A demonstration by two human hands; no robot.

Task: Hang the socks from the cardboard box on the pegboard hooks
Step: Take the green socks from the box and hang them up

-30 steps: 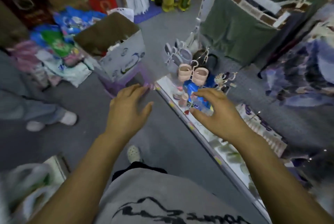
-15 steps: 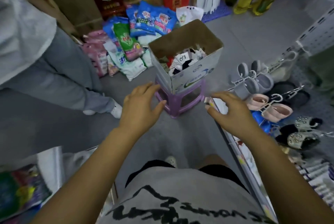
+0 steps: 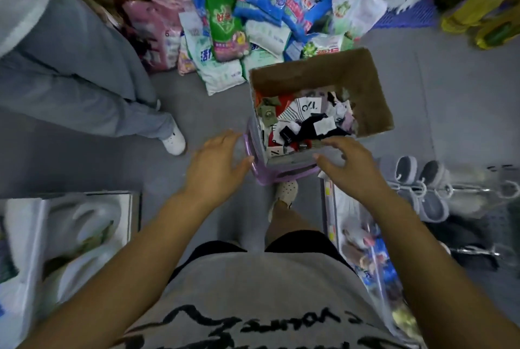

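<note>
Grey shop floor all around, seen from above. Upper left of the frame: legs of another person in grey trousers, with one white shoe at the bottom. Top middle: a big heap of blue, green, pink and white bags, lying on the floor. Just below and right of the heap: the cardboard box, open at the top and brown inside. Stands on a purple stool, near the middle of the frame. Right of the stool, close to the right edge: grey slippers on hangers. Left hand just left of the stool, fingers spread and loose, holding nothing. Hard to tell whether touching the stool or not. Right hand over the near wall of the box, fingers a little bent and apart, holding nothing too. Inside the box, just above both hands: the socks, a jumble of black, white and red pairs with paper tags.
</note>
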